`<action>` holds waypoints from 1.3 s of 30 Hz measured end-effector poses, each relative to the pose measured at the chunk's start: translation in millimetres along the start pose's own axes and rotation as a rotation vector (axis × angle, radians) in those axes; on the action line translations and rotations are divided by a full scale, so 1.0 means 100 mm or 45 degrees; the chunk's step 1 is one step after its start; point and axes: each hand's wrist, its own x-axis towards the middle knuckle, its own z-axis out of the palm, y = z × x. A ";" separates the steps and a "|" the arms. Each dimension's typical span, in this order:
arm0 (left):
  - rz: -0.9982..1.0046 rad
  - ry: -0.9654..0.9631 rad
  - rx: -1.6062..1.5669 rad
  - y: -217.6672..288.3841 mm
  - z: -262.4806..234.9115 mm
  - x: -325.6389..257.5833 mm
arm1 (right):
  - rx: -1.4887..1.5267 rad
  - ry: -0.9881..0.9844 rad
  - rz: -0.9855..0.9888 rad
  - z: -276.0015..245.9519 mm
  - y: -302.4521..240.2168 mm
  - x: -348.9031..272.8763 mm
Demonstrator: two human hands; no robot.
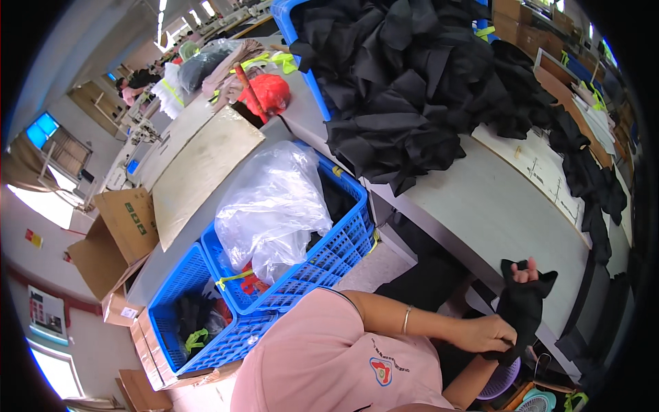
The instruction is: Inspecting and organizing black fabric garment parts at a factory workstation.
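Note:
My left hand (486,334) is closed on the lower part of a black fabric tube (518,309), its fingers pinching the cloth. The tube is pulled over my right forearm and hides most of that hand. From its upper end poke the fingertips of my right hand (525,272), slightly bent and apart, with nothing visible between them. The tube's upper edge flares around them. Both hands are at the right, beside the front edge of a grey table (480,185). A large heap of black fabric pieces (405,82) covers the table's far part.
Blue plastic baskets (302,288) stand to my left; a clear plastic bag (274,206) lies over one. Behind them are an open cardboard box (123,233) and a flat board (206,172). A purple basket (502,381) sits low by my right forearm.

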 end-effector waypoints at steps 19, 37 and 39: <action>-0.056 0.708 -0.106 -0.08 -0.67 0.47 | 0.391 0.110 -0.227 -0.07 0.35 -0.55; 0.042 0.892 0.532 0.18 -0.59 0.25 | -0.578 0.299 -0.509 0.15 -0.15 -0.80; 0.121 0.800 0.572 0.20 -0.39 0.16 | -0.751 0.418 -0.620 0.16 -0.18 -0.67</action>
